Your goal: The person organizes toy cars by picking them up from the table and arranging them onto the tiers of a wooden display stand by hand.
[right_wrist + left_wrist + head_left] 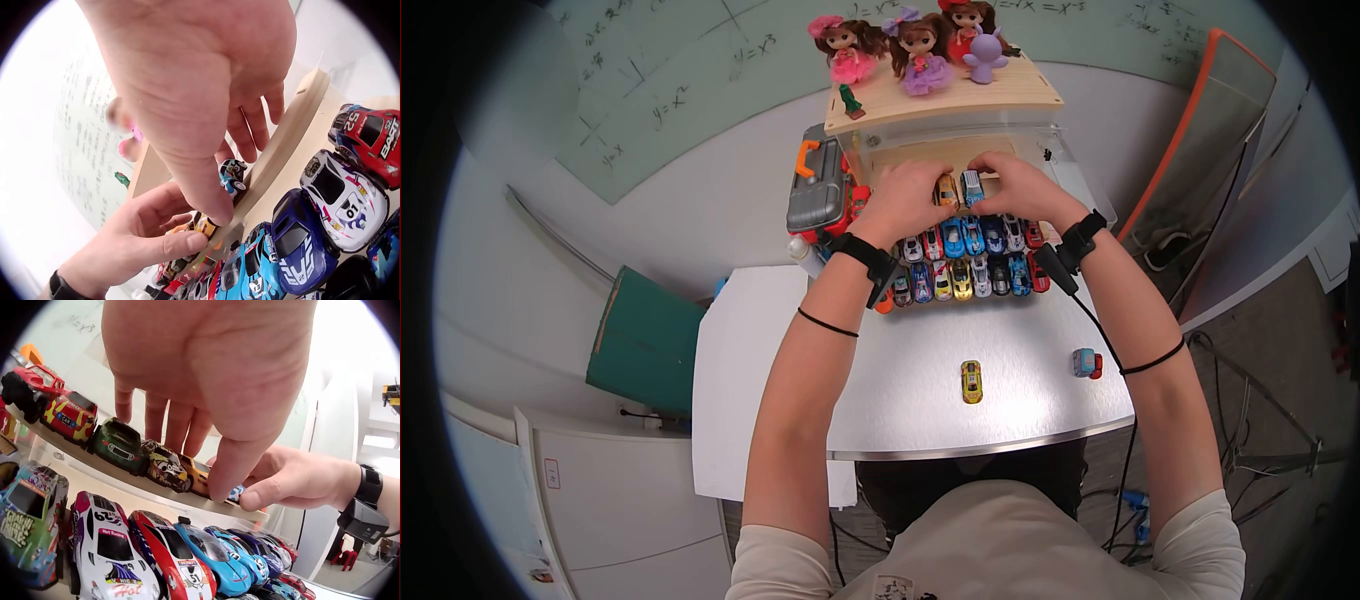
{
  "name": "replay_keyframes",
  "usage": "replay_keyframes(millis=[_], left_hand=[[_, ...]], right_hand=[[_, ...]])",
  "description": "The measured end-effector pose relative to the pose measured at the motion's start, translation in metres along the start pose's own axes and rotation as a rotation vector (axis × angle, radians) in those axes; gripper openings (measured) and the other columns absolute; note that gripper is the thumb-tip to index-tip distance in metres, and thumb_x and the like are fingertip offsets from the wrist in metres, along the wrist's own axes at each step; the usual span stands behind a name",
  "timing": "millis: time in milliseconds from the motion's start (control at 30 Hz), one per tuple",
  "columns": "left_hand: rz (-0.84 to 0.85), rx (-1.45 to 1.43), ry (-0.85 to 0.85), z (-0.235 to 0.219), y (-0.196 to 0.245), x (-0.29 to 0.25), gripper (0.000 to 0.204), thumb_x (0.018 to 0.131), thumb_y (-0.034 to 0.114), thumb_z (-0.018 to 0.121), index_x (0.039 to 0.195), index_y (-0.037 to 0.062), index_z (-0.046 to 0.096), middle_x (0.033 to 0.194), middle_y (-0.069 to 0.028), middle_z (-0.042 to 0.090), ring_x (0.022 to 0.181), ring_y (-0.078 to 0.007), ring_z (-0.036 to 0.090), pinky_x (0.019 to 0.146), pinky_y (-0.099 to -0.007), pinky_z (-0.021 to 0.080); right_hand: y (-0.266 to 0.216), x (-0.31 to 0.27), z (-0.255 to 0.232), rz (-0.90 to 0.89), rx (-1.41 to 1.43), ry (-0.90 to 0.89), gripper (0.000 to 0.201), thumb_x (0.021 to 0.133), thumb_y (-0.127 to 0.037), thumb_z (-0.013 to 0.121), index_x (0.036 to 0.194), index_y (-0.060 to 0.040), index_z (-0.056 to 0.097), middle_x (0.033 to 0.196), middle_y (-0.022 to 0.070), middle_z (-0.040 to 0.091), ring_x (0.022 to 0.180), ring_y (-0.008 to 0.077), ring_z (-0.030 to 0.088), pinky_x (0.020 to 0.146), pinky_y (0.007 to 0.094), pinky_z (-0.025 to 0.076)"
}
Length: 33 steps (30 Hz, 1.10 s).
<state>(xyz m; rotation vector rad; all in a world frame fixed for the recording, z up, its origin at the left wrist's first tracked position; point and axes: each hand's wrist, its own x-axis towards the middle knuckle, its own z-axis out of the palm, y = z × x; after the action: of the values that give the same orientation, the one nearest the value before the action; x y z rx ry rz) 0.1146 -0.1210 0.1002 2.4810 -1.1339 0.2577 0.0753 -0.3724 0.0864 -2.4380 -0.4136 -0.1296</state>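
Note:
On the upper wooden shelf, the left hand (913, 200) pinches an orange-yellow car (946, 190), its thumb on the near end. Beside it the right hand (1025, 190) holds a blue and white car (972, 187) between thumb and fingers. The two cars stand side by side. In the left wrist view, a brown patterned car (165, 465), a green car (119, 447) and a red-yellow car (70, 417) line the shelf left of the orange-yellow one. In the right wrist view the blue car (232, 178) is partly hidden by the right thumb.
Two rows of toy cars (962, 280) stand below the hands. A yellow car (971, 382) and a blue-red toy (1086, 363) are on the metallic table (900, 410). Dolls (922, 60) stand on the top board; a grey toolbox (818, 185) is at the left.

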Motion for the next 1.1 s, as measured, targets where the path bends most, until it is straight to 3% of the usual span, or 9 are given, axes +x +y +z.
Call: replay_keyframes(millis=[467, 567, 667, 733, 900, 967, 1000, 1033, 1100], left_hand=[[-0.039, -0.07, -0.021, 0.001, -0.001, -0.011, 0.066, 0.088, 0.026, 0.09, 0.147, 0.0031, 0.069, 0.139, -0.0214, 0.074, 0.131, -0.0414, 0.068, 0.113, -0.049, 0.055], [-0.038, -0.095, 0.023, -0.002, 0.005, -0.018, 0.063, 0.089, 0.025, 0.089, 0.145, 0.0034, 0.07, 0.142, -0.0207, 0.072, 0.134, -0.0407, 0.067, 0.114, -0.0494, 0.054], [-0.003, -0.123, 0.188, -0.009, 0.024, -0.036, 0.059, 0.091, 0.023, 0.088, 0.143, 0.0032, 0.07, 0.142, -0.0197, 0.072, 0.134, -0.0395, 0.066, 0.114, -0.0478, 0.054], [0.025, -0.165, 0.349, -0.016, 0.041, -0.053, 0.053, 0.092, 0.017, 0.087, 0.14, 0.0022, 0.071, 0.134, -0.0178, 0.074, 0.128, -0.0358, 0.071, 0.111, -0.0443, 0.056], [-0.061, -0.365, 0.297, -0.017, 0.071, -0.12, 0.044, 0.093, 0.014, 0.085, 0.134, 0.0034, 0.073, 0.121, -0.0135, 0.076, 0.115, -0.0322, 0.074, 0.102, -0.0412, 0.059], [-0.171, -0.519, 0.192, -0.011, 0.079, -0.151, 0.043, 0.094, 0.008, 0.085, 0.134, 0.001, 0.073, 0.123, -0.0127, 0.077, 0.113, -0.0259, 0.076, 0.103, -0.0383, 0.059], [-0.177, -0.522, 0.191, -0.006, 0.081, -0.166, 0.043, 0.094, 0.008, 0.085, 0.134, 0.001, 0.073, 0.123, -0.0127, 0.077, 0.113, -0.0259, 0.076, 0.103, -0.0383, 0.059], [-0.231, -0.522, 0.175, -0.001, 0.082, -0.18, 0.042, 0.094, 0.007, 0.085, 0.134, 0.0011, 0.073, 0.122, -0.012, 0.077, 0.112, -0.0251, 0.075, 0.102, -0.0377, 0.059], [-0.288, -0.525, 0.155, 0.012, 0.084, -0.206, 0.042, 0.093, 0.007, 0.085, 0.133, 0.0013, 0.073, 0.121, -0.0114, 0.078, 0.111, -0.0243, 0.075, 0.102, -0.0372, 0.059]], right_hand=[[-0.002, 0.001, 0.008, 0.062, 0.015, -0.026, 0.081, 0.084, -0.03, 0.093, 0.154, -0.0021, 0.062, 0.146, 0.0203, 0.072, 0.138, 0.0342, 0.069, 0.117, 0.0422, 0.053], [-0.001, 0.0, 0.01, 0.052, 0.011, -0.029, 0.087, 0.084, -0.032, 0.093, 0.159, -0.002, 0.059, 0.15, 0.0209, 0.07, 0.14, 0.0343, 0.067, 0.119, 0.042, 0.052], [-0.001, -0.002, 0.011, 0.032, 0.019, -0.019, 0.089, 0.084, -0.034, 0.094, 0.16, -0.0018, 0.057, 0.151, 0.0207, 0.069, 0.142, 0.0345, 0.066, 0.12, 0.0421, 0.051], [-0.003, -0.007, 0.01, 0.039, 0.021, 0.012, 0.09, 0.084, -0.034, 0.094, 0.16, -0.0027, 0.057, 0.151, 0.0204, 0.069, 0.142, 0.0348, 0.065, 0.121, 0.0423, 0.05], [-0.03, -0.044, 0.004, -0.003, 0.07, 0.211, 0.081, 0.088, -0.028, 0.092, 0.159, -0.0048, 0.059, 0.148, 0.0175, 0.07, 0.14, 0.0329, 0.066, 0.12, 0.042, 0.051], [-0.048, -0.074, 0.004, -0.013, 0.141, 0.275, 0.067, 0.092, -0.019, 0.087, 0.154, -0.0057, 0.064, 0.138, 0.012, 0.073, 0.129, 0.0257, 0.069, 0.112, 0.0379, 0.054], [-0.068, -0.096, 0.002, 0.034, 0.19, 0.241, 0.055, 0.094, -0.013, 0.084, 0.147, -0.0054, 0.069, 0.125, 0.006, 0.073, 0.113, 0.0173, 0.067, 0.1, 0.0334, 0.055], [-0.073, -0.113, 0.008, 0.002, 0.23, 0.224, 0.054, 0.092, -0.02, 0.087, 0.142, -0.0068, 0.071, 0.113, 0.0062, 0.072, 0.098, 0.0197, 0.067, 0.089, 0.0346, 0.056], [-0.088, -0.15, 0.017, 0.064, 0.263, 0.074, 0.049, 0.092, -0.017, 0.087, 0.138, -0.0073, 0.073, 0.108, 0.0051, 0.07, 0.09, 0.0179, 0.064, 0.083, 0.0334, 0.056]])
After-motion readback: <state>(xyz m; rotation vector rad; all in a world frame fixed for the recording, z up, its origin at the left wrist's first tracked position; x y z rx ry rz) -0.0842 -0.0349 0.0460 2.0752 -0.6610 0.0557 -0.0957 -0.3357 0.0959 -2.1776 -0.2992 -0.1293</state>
